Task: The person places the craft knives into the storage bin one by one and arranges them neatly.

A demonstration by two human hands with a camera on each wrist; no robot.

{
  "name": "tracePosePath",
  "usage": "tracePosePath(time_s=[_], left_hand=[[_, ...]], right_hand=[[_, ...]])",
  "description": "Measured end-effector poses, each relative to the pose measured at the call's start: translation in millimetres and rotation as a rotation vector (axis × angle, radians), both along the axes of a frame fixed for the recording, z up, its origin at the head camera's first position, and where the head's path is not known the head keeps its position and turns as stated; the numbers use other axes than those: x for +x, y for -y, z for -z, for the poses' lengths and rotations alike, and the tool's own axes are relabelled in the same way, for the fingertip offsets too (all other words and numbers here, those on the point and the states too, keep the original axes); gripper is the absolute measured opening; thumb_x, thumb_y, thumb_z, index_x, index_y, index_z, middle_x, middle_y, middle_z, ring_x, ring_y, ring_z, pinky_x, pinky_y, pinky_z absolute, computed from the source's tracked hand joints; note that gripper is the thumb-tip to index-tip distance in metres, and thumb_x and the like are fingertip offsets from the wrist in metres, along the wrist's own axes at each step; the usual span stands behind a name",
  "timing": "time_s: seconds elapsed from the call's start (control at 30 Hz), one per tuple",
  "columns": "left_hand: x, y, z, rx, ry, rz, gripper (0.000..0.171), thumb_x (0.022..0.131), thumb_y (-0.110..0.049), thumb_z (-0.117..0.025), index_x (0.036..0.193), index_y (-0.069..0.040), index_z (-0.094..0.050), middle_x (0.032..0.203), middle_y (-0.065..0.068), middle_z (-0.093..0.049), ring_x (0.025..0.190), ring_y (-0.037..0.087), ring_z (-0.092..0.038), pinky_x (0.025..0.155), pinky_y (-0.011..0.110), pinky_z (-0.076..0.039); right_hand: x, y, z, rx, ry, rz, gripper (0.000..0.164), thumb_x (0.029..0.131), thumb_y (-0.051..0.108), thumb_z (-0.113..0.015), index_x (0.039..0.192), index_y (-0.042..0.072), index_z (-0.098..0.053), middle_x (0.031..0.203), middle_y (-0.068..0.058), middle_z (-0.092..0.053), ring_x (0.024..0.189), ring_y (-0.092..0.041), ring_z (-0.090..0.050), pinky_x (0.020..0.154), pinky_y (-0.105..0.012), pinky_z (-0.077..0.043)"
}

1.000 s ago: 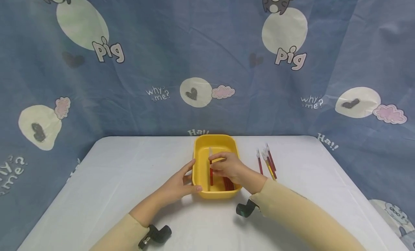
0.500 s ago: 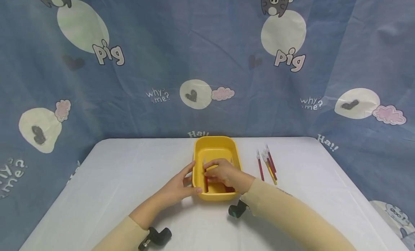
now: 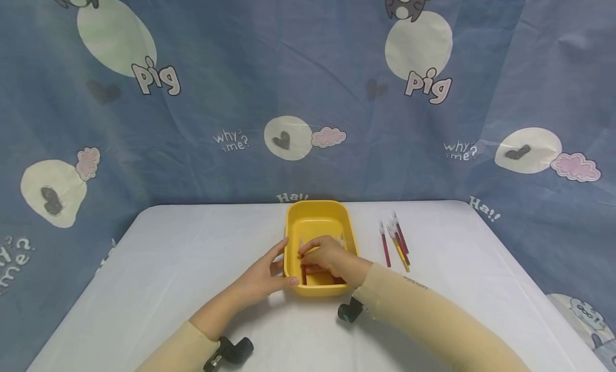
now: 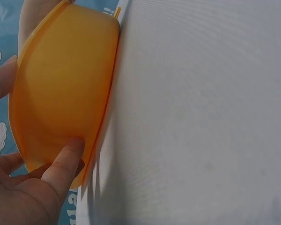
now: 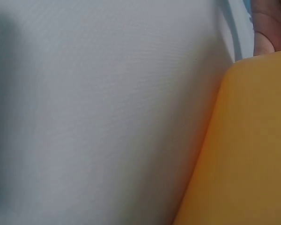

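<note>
A yellow plastic tray (image 3: 320, 225) stands near the back of the table. My left hand (image 3: 262, 276) grips its near left corner, thumb at the front rim and fingers along the outer left wall; the left wrist view shows a fingertip against that wall (image 4: 65, 70). Inside the tray, my right hand (image 3: 329, 257) pinches a thin red pen (image 3: 304, 276) with a pale tip, lying lengthwise close to the left wall. More red pens (image 3: 339, 280) lie at the tray's right side, mostly hidden under the right hand. The right wrist view shows only the tray's outside, tabletop and part of the left hand.
Right of the tray, several thin pens with clear caps lie loosely together: red ones (image 3: 385, 249) and a yellow one (image 3: 401, 254). White cloth (image 3: 192, 243) covers the table. A blue printed curtain (image 3: 308, 94) hangs behind its back edge.
My right hand has shifted left and toward me inside the tray, bringing the red pen from the middle to the left wall. My left hand stays at the corner.
</note>
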State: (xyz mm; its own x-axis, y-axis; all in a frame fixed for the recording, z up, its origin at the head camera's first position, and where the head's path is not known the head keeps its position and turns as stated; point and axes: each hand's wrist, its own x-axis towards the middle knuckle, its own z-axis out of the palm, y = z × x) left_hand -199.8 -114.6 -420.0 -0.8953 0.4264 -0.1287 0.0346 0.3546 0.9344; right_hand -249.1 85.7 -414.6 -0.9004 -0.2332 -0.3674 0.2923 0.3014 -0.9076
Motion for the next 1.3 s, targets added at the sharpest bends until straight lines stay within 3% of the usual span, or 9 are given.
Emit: tracePosePath(time_s=[0.37, 0.7, 0.87, 1.3], left_hand=[[-0.3, 0, -1.0, -0.011, -0.010, -0.007, 0.101, 0.087, -0.032, -0.080, 0.162, -0.021, -0.015, 0.166, 0.005, -0.020, 0.140, 0.031, -0.043, 0.108, 0.050, -0.043], [-1.0, 0, 0.7, -0.016, -0.016, -0.018, 0.101, 0.086, -0.031, -0.082, 0.162, -0.021, -0.016, 0.165, 0.006, -0.023, 0.140, 0.032, -0.043, 0.108, 0.049, -0.043], [-0.9, -1, 0.8, -0.017, -0.008, -0.019, 0.101, 0.086, -0.032, -0.082, 0.162, -0.022, -0.017, 0.165, 0.005, -0.023, 0.140, 0.032, -0.043, 0.108, 0.050, -0.043], [-2.1, -1, 1.7, -0.002, 0.000, -0.029, 0.101, 0.085, -0.029, -0.083, 0.162, -0.022, -0.017, 0.165, 0.004, -0.023, 0.140, 0.031, -0.043, 0.109, 0.049, -0.041]], right_hand=[[4.6, 0, -4.8, 0.070, -0.011, 0.005, 0.017, 0.088, -0.003, -0.072, 0.104, 0.000, -0.076, 0.093, -0.010, -0.070, 0.075, -0.020, -0.073, 0.072, -0.031, -0.061], [5.1, -4, -5.9, 0.037, -0.011, 0.021, 0.017, 0.088, -0.005, -0.070, 0.105, -0.002, -0.075, 0.090, -0.012, -0.070, 0.071, -0.020, -0.073, 0.070, -0.032, -0.061], [3.8, -10, -9.1, -0.042, -0.001, 0.028, 0.022, 0.089, -0.006, -0.068, 0.110, -0.004, -0.072, 0.095, -0.015, -0.071, 0.071, -0.021, -0.072, 0.073, -0.036, -0.062], [7.2, -59, -48.7, -0.085, -0.089, 0.056, 0.027, 0.091, -0.002, -0.069, 0.117, -0.008, -0.066, 0.100, -0.015, -0.068, 0.085, -0.024, -0.070, 0.081, -0.039, -0.060]])
